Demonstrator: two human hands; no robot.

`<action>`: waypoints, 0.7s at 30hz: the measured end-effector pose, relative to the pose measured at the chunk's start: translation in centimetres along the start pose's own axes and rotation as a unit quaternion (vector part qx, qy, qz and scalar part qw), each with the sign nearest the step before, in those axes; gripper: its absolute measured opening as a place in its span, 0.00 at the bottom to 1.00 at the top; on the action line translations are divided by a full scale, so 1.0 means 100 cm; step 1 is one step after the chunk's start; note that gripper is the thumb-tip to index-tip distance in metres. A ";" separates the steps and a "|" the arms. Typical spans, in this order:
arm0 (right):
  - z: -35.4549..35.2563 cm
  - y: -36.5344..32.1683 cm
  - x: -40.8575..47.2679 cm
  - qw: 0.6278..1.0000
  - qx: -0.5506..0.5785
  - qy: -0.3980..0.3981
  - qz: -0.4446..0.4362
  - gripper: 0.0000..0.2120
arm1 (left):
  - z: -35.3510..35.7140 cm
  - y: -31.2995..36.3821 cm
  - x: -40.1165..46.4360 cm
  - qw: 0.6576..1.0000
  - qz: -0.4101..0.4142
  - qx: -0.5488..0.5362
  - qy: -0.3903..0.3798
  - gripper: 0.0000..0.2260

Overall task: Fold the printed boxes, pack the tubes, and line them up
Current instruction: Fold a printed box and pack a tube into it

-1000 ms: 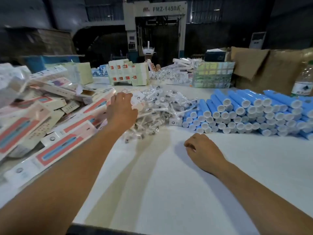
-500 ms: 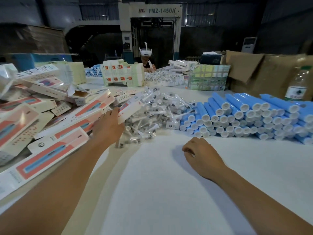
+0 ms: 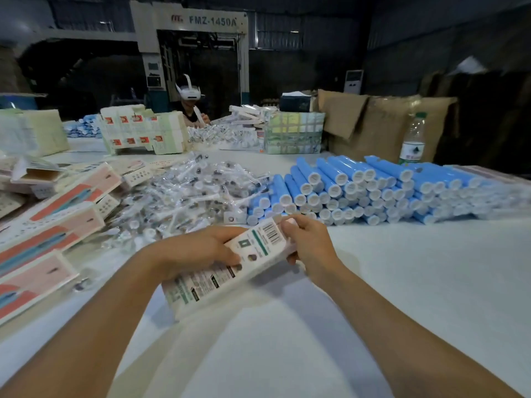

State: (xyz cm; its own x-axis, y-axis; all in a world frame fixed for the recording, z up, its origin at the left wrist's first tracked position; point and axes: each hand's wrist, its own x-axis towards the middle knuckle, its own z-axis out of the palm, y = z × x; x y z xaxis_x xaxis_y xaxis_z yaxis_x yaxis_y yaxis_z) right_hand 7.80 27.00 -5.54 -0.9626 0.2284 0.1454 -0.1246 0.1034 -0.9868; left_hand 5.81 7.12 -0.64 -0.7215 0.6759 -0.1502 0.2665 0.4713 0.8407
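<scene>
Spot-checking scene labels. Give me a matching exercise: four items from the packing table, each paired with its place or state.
Things:
1. printed box
2. blue tubes
3. clear-wrapped sachets
4. water bottle

Places or states:
A. stacked in rows, white caps facing the camera
B. standing upright beside brown cardboard
C. loose heap between the flat cartons and the tubes
D. held above the table by left hand and right hand

Pairs: 1-D, 2-A, 3-C, 4-B
</scene>
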 end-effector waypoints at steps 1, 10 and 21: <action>0.000 0.002 0.000 1.000 -0.024 0.020 0.004 0.10 | 0.006 -0.001 0.003 0.998 0.003 0.050 0.031 0.22; -0.007 -0.003 0.002 0.984 -0.154 0.086 0.004 0.12 | 0.055 -0.014 0.028 0.817 0.019 0.504 0.279 0.35; -0.035 -0.102 0.148 0.776 -0.619 0.110 -0.050 0.06 | 0.056 -0.030 0.031 0.813 0.056 0.522 0.253 0.27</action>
State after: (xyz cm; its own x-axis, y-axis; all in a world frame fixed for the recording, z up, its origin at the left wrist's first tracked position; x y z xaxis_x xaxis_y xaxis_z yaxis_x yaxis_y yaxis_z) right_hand -4.29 32.73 6.88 -0.8822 0.3042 0.3594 0.2611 0.9512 -0.1642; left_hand 6.37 11.00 -6.59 -0.7553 0.5525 0.3526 0.5552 0.8252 -0.1038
